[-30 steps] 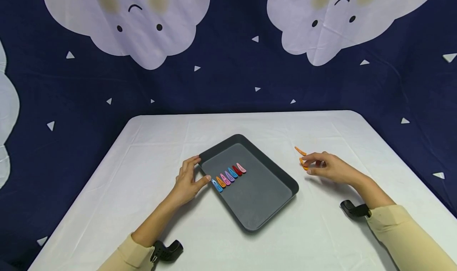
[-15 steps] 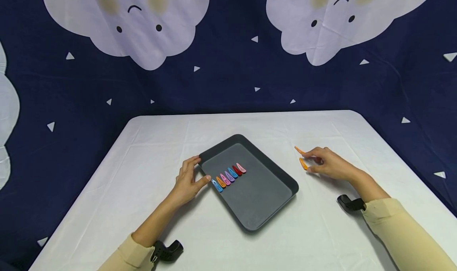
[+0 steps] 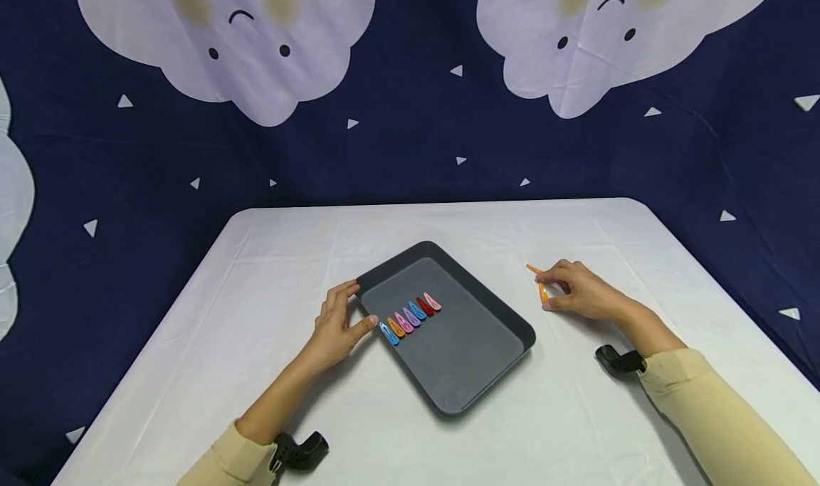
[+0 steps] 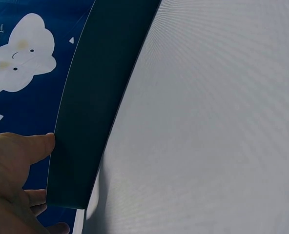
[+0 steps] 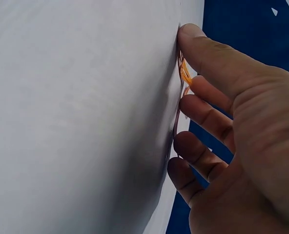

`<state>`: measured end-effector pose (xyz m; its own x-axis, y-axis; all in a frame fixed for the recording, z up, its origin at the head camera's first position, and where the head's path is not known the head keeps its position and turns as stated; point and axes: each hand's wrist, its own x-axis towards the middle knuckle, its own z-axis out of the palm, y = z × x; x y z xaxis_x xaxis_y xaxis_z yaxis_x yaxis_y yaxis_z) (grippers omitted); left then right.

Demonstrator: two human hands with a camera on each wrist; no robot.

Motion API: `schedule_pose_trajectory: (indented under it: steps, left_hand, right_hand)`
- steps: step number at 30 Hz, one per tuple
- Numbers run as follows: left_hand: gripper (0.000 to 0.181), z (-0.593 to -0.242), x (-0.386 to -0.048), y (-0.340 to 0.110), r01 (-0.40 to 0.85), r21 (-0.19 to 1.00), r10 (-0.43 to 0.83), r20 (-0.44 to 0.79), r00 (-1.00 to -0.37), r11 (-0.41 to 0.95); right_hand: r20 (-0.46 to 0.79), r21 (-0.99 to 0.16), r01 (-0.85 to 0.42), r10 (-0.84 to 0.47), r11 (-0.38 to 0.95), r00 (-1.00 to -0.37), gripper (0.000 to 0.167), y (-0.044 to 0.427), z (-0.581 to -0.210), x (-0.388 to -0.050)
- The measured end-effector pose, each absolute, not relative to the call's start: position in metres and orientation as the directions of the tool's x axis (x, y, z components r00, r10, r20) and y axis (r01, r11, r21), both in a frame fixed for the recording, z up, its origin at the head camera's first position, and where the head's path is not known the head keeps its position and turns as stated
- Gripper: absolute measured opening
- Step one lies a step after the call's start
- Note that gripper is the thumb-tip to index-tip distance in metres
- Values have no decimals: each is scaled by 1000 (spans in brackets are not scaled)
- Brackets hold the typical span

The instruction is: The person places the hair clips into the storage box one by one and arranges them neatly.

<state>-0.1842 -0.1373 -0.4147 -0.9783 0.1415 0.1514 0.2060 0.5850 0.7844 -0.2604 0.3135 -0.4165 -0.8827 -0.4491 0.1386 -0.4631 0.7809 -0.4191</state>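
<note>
My left hand (image 3: 336,329) touches the left corner of a dark grey baking tray (image 3: 468,358), thumb and fingertips against its outer side. In the left wrist view the thumb meets the tray's wall (image 4: 98,97). A slanting row of several snap hair clips (image 3: 411,317) in blue, orange, pink, purple and red lies inside the tray. Right of the tray, my right hand (image 3: 586,290) has an orange hair clip (image 3: 543,292) between thumb and index finger, low at the tabletop. Just beyond it lies another orange hair clip (image 3: 533,268), partly hidden by the fingers.
A white cloth covers the table (image 3: 307,251). Behind it hangs a dark blue curtain (image 3: 410,159) with clouds and small triangles. Black wrist cameras sit on the left (image 3: 301,450) and right (image 3: 618,361) wrists.
My right hand has shifted slightly left and away from me, its thumb and index finger closing on the nearer orange hair clip, which has turned a little. The left hand and tray have stayed put.
</note>
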Motion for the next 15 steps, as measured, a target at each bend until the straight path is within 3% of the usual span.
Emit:
schedule_pose_trajectory:
  steps: [15]
  left_hand:
    - [69, -416, -184, -137, 209, 784, 142, 156, -978, 584]
  right_hand:
    - [167, -401, -476, -449, 782, -878, 48, 313, -419, -260]
